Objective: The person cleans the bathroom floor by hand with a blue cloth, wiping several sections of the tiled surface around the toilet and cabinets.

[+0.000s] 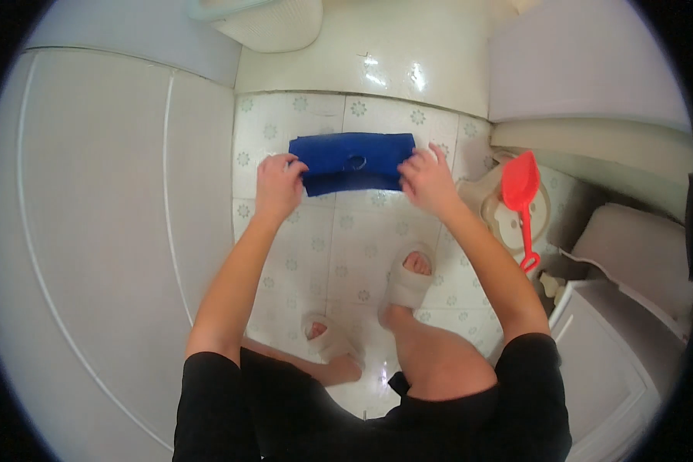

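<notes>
A folded dark-blue cloth (345, 148) stretches crosswise between my hands, above or on the tiled floor; I cannot tell whether it touches the tiles. Near its middle is a small ring-shaped mark or opening. My left hand (279, 187) pinches the cloth's left edge between thumb and fingers. At the opposite edge, the fingers of my right hand (430, 183) are closed on the cloth, with the index finger raised a little. The lower edge of the cloth looks folded over.
A red toy-like shovel (520, 185) lies over a beige, rounded basin or stool (494, 212) at right. Beyond the raised ledge (408, 46) stands a pale ribbed basket (281, 23). A grey panelled wall (115, 192) borders the left; a white cabinet (608, 362) stands lower right.
</notes>
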A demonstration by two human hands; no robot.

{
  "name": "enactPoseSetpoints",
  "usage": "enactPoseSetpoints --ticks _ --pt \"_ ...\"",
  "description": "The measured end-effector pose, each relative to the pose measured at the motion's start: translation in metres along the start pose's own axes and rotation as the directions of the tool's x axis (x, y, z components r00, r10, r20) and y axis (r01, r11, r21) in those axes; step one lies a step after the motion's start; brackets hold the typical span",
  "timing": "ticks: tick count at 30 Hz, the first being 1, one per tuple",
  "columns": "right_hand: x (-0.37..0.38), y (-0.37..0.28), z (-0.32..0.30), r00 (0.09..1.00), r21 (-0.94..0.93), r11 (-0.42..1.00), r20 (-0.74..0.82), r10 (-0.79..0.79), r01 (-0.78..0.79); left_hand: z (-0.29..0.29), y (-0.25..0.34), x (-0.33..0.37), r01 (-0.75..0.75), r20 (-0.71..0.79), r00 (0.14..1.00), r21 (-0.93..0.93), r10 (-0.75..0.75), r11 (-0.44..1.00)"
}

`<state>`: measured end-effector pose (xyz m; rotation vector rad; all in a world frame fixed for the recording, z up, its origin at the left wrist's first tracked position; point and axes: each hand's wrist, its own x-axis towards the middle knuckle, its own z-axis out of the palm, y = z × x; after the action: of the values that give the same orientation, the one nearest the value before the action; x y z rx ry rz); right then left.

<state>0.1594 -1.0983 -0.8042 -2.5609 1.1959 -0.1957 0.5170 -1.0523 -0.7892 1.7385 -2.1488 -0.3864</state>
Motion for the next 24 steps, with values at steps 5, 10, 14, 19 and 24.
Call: enactPoseSetpoints --ticks 5,10,14,19,24 --pt "0.006 0.0 0.049 0.988 0.128 0.983 -0.101 -0.119 0.131 0.061 -0.01 -0.013 0.065 0.031 0.997 -0.041 -0.064 0.997" --pt "0.069 -0.005 0.062 0.919 0.087 0.916 0.018 -0.395 0.392 0.105 -0.017 -0.06 0.603 -0.161 0.795 0.101 -0.585 0.792" --pt "0.102 -0.004 0.085 0.854 0.172 0.863 0.146 -0.499 0.474 0.139 0.006 -0.11 0.699 -0.181 0.714 0.138 -0.676 0.701" --pt "0.079 -0.028 0.094 0.89 0.151 0.923 0.249 -0.383 0.355 0.148 0.003 -0.148 0.699 -0.104 0.711 0.217 -0.696 0.681" --pt "0.009 0.0 0.09 0.917 0.089 0.966 0.303 -0.26 0.244 0.148 0.003 -0.15 0.699 -0.093 0.712 0.183 -0.696 0.691"
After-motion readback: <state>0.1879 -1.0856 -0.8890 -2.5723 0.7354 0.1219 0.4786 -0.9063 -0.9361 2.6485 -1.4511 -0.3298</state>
